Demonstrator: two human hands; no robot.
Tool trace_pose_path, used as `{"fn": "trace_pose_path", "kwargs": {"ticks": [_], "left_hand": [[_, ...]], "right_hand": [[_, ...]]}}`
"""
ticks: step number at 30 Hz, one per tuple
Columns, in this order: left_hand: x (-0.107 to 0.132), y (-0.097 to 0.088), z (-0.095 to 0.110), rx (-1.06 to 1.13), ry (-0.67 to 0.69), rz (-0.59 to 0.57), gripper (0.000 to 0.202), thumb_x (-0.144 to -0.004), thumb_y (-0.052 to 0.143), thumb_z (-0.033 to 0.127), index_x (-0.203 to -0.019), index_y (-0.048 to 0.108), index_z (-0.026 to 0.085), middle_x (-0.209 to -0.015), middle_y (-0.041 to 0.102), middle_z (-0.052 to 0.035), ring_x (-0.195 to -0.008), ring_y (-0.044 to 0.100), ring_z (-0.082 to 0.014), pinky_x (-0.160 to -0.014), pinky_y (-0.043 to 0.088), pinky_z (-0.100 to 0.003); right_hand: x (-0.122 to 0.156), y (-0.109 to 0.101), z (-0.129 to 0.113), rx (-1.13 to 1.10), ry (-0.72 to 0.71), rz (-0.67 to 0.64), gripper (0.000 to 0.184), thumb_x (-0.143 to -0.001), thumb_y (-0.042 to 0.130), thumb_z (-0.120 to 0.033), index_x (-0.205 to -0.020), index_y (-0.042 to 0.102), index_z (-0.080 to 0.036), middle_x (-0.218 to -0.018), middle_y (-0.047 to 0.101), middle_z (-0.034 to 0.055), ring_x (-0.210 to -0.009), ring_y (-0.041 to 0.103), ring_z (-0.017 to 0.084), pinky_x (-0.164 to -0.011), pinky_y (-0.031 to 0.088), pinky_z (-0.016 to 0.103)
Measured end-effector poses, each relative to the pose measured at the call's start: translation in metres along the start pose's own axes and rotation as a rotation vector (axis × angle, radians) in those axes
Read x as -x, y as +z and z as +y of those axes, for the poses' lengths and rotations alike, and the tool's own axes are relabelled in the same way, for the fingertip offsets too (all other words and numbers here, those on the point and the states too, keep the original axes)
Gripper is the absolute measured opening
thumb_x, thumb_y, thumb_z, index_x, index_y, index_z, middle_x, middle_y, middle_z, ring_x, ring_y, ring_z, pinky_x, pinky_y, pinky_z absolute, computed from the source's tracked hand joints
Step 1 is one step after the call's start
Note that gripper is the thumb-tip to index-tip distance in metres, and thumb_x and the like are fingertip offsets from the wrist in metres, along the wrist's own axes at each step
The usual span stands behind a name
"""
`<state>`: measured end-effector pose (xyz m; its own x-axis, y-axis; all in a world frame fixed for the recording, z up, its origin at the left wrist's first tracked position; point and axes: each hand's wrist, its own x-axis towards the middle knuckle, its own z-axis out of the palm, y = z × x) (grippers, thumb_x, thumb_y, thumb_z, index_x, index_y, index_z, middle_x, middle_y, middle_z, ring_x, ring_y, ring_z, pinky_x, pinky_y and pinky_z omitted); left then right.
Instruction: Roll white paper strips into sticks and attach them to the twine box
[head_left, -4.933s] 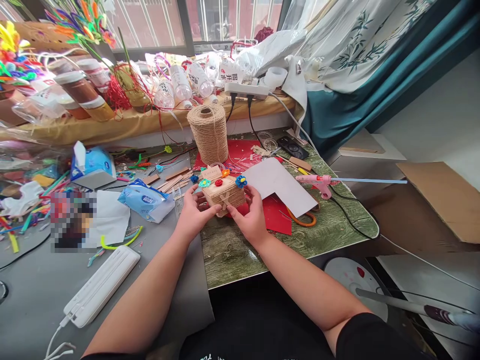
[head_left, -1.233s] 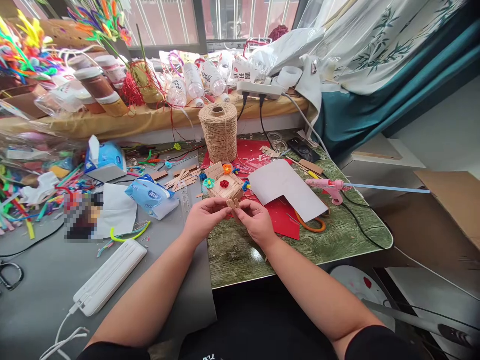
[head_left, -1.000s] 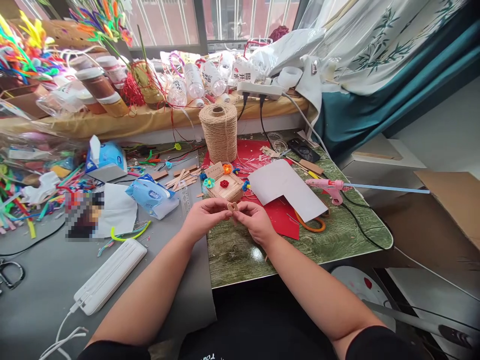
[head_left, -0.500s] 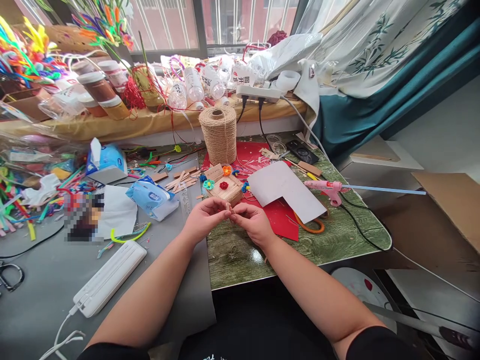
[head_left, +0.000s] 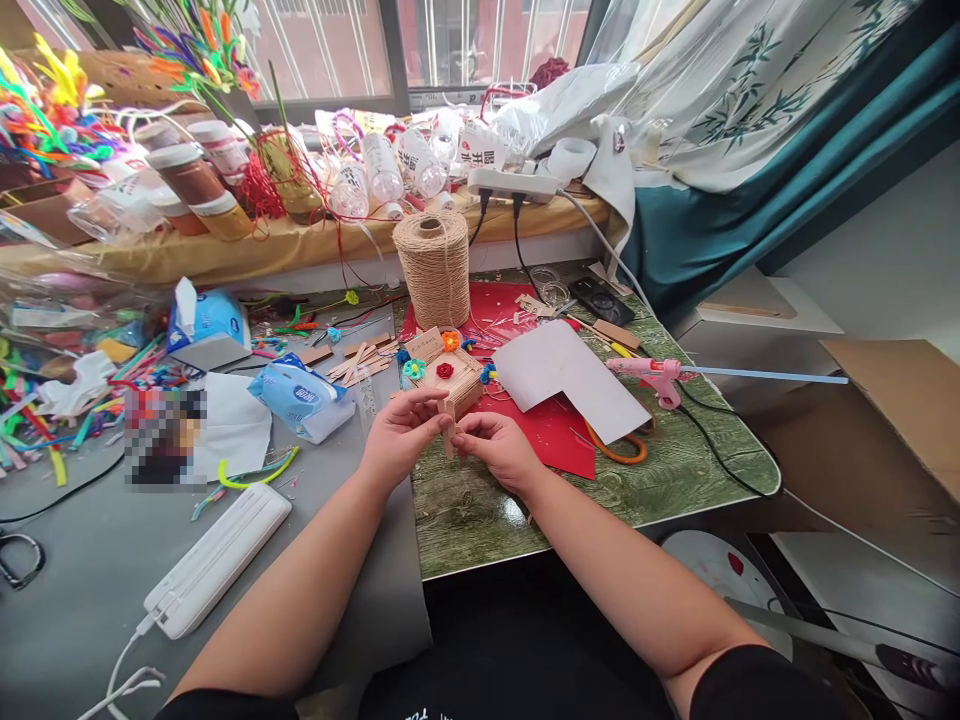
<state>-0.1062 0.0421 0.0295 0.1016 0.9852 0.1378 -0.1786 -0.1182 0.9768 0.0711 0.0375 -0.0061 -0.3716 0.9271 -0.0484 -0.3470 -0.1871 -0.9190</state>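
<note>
A short flat wooden craft stick [head_left: 448, 448] stands nearly upright between my two hands. My left hand [head_left: 403, 437] pinches it between thumb and fingers. From the other side, my right hand [head_left: 499, 450] has thumb and fingertips closed at the stick's edge. Just beyond my fingers sits a small box of wooden sticks [head_left: 466, 383], with a red rose-like flower [head_left: 444, 370] on top. Orange [head_left: 450, 341], turquoise [head_left: 414, 369] and blue [head_left: 489, 373] flowers surround it. A small wooden plaque with writing [head_left: 427, 345] stands at its back.
A twine spool [head_left: 433, 270] stands behind the box. White card [head_left: 566, 375] lies over red paper [head_left: 555, 440] to the right, near a pink glue gun [head_left: 660, 375]. On the left are loose craft sticks [head_left: 360, 362], a wipes pack [head_left: 300, 395] and a white power bank [head_left: 217, 560].
The stick has turned upright and now shows more of its length. My hands have parted slightly, with my left fingers reaching higher. The view has shifted a little.
</note>
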Motion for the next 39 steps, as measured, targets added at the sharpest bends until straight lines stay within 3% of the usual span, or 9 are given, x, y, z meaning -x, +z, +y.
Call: {"fn": "trace_pose_path", "kwargs": {"ticks": [4,7,11,16,23,30,34,39], "left_hand": [[0.001,0.002,0.001,-0.054,0.050,0.089,0.036,-0.076,0.086,0.027,-0.110,0.076,0.024,-0.085,0.072,-0.0013,-0.075,0.067,-0.0130,-0.070,0.055,-0.025],[0.000,0.004,0.004,-0.046,0.031,0.108,0.040,-0.077,0.085,0.026,-0.114,0.072,0.022,-0.086,0.072,-0.0011,-0.077,0.068,-0.0128,-0.073,0.057,-0.025],[-0.001,0.006,0.003,-0.025,-0.058,0.087,0.033,-0.073,0.088,0.027,-0.096,0.066,0.018,-0.084,0.071,0.0000,-0.076,0.069,-0.0122,-0.073,0.058,-0.025],[0.003,0.008,-0.003,-0.126,-0.132,-0.010,0.029,-0.073,0.088,0.030,-0.086,0.065,0.017,-0.081,0.072,-0.0012,-0.074,0.068,-0.0130,-0.067,0.055,-0.023],[0.007,0.013,0.000,-0.173,-0.145,-0.006,0.026,-0.078,0.084,0.036,-0.089,0.070,0.017,-0.086,0.075,-0.0034,-0.076,0.070,-0.0147,-0.069,0.056,-0.026],[0.007,0.014,0.002,-0.220,-0.118,-0.022,0.024,-0.077,0.084,0.035,-0.093,0.078,0.018,-0.095,0.078,-0.0075,-0.087,0.073,-0.0202,-0.081,0.060,-0.033],[0.004,0.013,0.003,-0.119,-0.167,-0.048,0.024,-0.072,0.088,0.032,-0.087,0.077,0.017,-0.094,0.077,-0.0061,-0.087,0.072,-0.0191,-0.084,0.059,-0.033],[0.001,0.009,0.003,-0.004,-0.254,-0.110,0.026,-0.071,0.089,0.028,-0.086,0.073,0.016,-0.087,0.075,-0.0033,-0.080,0.071,-0.0155,-0.078,0.058,-0.029]], "right_hand": [[0.000,0.001,0.000,-0.046,-0.033,0.011,0.027,-0.076,0.086,-0.044,-0.086,0.073,-0.022,-0.077,0.069,-0.0004,-0.065,0.059,0.014,-0.065,0.048,0.029],[-0.001,0.002,0.000,-0.091,-0.069,0.058,0.026,-0.086,0.076,-0.047,-0.094,0.070,-0.023,-0.068,0.059,-0.0039,-0.058,0.050,0.011,-0.057,0.042,0.026],[0.000,0.002,0.000,-0.091,-0.134,0.126,0.026,-0.086,0.077,-0.044,-0.102,0.069,-0.024,-0.064,0.046,-0.0071,-0.052,0.037,0.008,-0.050,0.031,0.024],[0.001,-0.001,-0.001,-0.062,-0.156,0.163,0.021,-0.081,0.082,-0.039,-0.088,0.072,-0.022,-0.068,0.054,-0.0039,-0.057,0.040,0.009,-0.055,0.034,0.025],[0.001,-0.003,-0.003,-0.033,-0.198,0.218,0.022,-0.080,0.082,-0.040,-0.084,0.071,-0.022,-0.065,0.054,-0.0044,-0.058,0.043,0.010,-0.059,0.040,0.026],[0.001,-0.002,-0.002,-0.003,-0.224,0.228,0.024,-0.081,0.080,-0.042,-0.079,0.068,-0.022,-0.062,0.049,-0.0059,-0.058,0.042,0.011,-0.062,0.043,0.027],[0.001,-0.002,-0.001,0.045,-0.219,0.219,0.025,-0.080,0.082,-0.043,-0.077,0.069,-0.022,-0.066,0.054,-0.0039,-0.063,0.048,0.012,-0.066,0.046,0.028],[0.003,-0.001,-0.003,0.064,-0.279,0.204,0.027,-0.080,0.083,-0.037,-0.103,0.075,-0.027,-0.068,0.052,-0.0051,-0.063,0.046,0.012,-0.065,0.046,0.027]]}}
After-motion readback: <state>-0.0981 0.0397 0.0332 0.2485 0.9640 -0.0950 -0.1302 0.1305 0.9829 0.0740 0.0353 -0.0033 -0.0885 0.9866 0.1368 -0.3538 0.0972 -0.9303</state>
